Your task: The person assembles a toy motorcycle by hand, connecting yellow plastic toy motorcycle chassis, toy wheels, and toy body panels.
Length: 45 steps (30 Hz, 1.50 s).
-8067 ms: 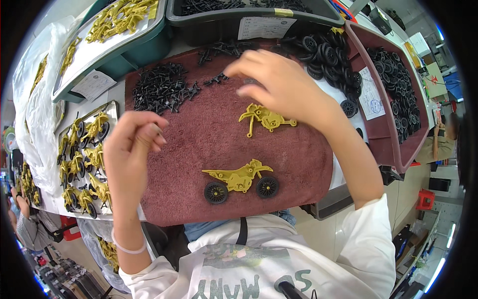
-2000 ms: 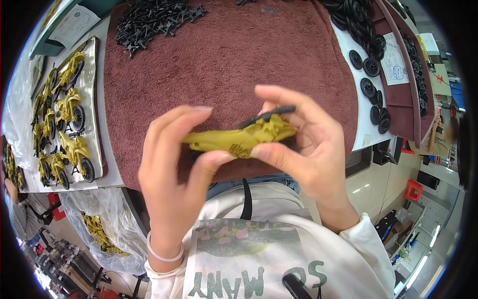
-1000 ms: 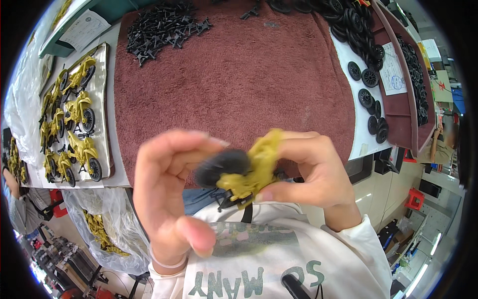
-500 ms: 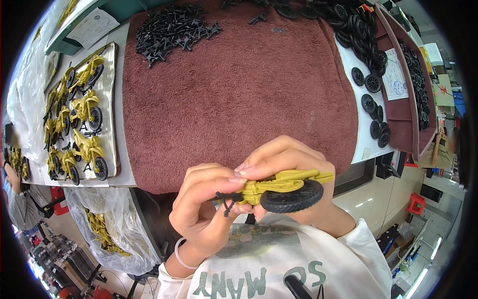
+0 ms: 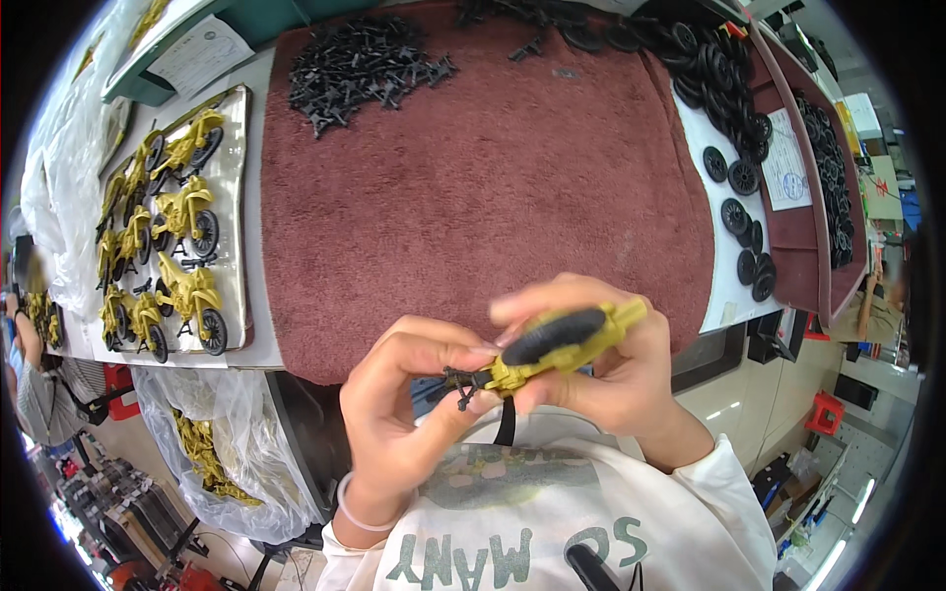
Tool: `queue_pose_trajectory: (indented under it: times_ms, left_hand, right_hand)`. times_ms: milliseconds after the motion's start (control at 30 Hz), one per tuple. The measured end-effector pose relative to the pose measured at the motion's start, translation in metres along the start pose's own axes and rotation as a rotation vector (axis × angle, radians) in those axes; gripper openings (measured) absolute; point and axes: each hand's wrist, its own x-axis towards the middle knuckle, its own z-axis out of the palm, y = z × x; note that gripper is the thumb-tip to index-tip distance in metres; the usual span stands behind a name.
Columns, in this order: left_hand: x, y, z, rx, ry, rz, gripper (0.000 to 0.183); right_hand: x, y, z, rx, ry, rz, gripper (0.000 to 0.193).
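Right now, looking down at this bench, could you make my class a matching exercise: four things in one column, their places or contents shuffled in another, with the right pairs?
Things
1. single toy motorbike
2. heap of small black parts
3. maroon bin
4. shallow tray

Places or contents
A. right of the mat, with black wheels inside
B. on the mat, at its far left
C. left of the mat, bearing yellow motorbikes
D. in the left hand and right hand

Right pairs: 1-D, 2-B, 3-A, 4-C
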Motion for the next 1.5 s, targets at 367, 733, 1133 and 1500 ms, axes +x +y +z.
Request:
queue_pose_trajectory:
  times_ms: [367,733,1133,1500]
  left_hand:
    - [0.027,0.024,-0.044,-0.369,-0.172,-0.452,0.034]
    - [0.1,0.079,-0.262,0.028,0.721,0.154,0.057]
    - [0.177,0.058,-0.256,0.435,0.546,-0.351,0.046]
    - [0.168,0.031,-0.231,1.46,0.329,0.2,0.039]
  right_hand:
    - [0.018,-0.003,0.025,-0.225,-0.042,-0.175,0.068]
    - [0.029,0.024,0.015,-0.109,0.076,-0.075,0.052]
    - [0.043,0.015,0.027,-0.205,0.045,-0.032,0.028]
    - [0.044,0.009,0.025,-0.339,-0.012,-0.106,0.022]
